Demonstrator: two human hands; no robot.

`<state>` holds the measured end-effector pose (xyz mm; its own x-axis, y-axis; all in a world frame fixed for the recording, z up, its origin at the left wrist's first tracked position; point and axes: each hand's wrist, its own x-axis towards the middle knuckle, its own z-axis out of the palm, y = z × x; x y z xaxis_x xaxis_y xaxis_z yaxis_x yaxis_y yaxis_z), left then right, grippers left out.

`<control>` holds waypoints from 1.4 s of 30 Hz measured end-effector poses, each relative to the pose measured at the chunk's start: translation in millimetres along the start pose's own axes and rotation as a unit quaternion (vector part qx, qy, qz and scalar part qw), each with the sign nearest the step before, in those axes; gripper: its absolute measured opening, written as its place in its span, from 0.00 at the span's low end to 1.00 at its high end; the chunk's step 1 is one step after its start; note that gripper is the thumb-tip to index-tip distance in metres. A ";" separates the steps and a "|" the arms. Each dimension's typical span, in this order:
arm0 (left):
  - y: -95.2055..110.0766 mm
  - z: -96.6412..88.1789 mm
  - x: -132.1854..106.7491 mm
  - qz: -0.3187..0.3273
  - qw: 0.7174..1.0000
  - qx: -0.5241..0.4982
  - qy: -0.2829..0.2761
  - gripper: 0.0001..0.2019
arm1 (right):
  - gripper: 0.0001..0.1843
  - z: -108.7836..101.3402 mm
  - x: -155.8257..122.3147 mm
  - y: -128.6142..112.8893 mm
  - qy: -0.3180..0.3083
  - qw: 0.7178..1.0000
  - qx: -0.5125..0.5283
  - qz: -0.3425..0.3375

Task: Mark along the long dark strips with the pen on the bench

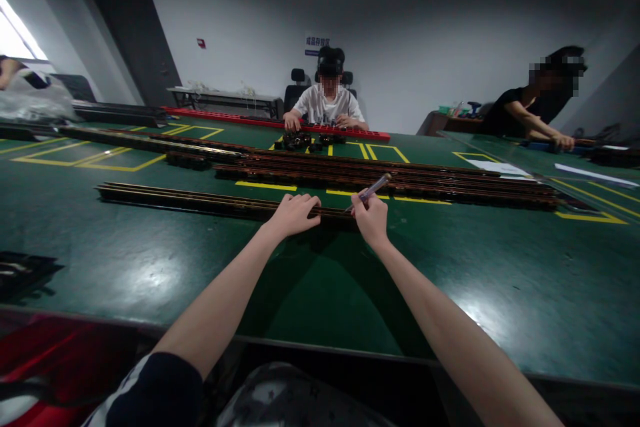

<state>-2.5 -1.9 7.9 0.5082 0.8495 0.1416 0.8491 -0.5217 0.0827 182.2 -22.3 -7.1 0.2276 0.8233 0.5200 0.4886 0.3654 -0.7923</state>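
Observation:
A long dark rail (185, 201) with thin brownish ridges lies across the green table in front of me. My left hand (296, 215) grips it near its right end, fingers over the top and thumb on the near side. A pen (376, 186) with a clear barrel is pinched in my right hand (371, 219). Its tip points down and left at the rail; whether it touches is too small to tell. Right behind both hands lies a bundle of similar long dark rails (425, 183).
The green table (500, 267) has yellow tape outlines. Across it, a person (327, 103) handles dark parts beside a long red rail (225, 116). Another person (530, 107) works at the right. A dark flat part (27, 273) lies at the left; white paper (500, 168) lies at the right.

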 end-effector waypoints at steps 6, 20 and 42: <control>-2.6 0.6 -0.7 0.006 1.000 0.015 0.011 0.18 | 0.15 -0.3 1.8 2.4 0.029 0.999 -0.017 0.004; -1.3 -0.2 -1.7 0.003 1.000 -0.004 0.003 0.18 | 0.17 -1.6 1.5 0.3 0.028 0.999 0.009 0.021; 0.4 1.1 -1.2 0.004 1.000 0.000 0.004 0.17 | 0.16 -0.6 0.3 -2.1 0.030 0.999 0.002 0.019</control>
<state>-2.6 -3.1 6.7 0.5140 0.8445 0.1502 0.8447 -0.5288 0.0823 181.8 -23.1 -5.0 0.2959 0.8095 0.5071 0.4754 0.3356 -0.8132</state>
